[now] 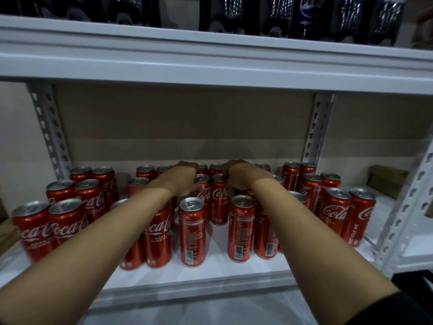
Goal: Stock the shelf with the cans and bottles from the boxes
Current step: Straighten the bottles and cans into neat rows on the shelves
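- Head cam: my left hand (185,181) and right hand (239,178) each wrap a can (203,184) mid-shelf (210,275), prob. squaring the rows.
- Other cans (192,231) stand around, upright; no boxes in view.

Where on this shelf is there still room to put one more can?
The white shelf board is bare along its front edge, and in a lane between the two front middle red cola cans. A gap also shows behind the left cluster. It is crowded where the left hand and right hand reach.
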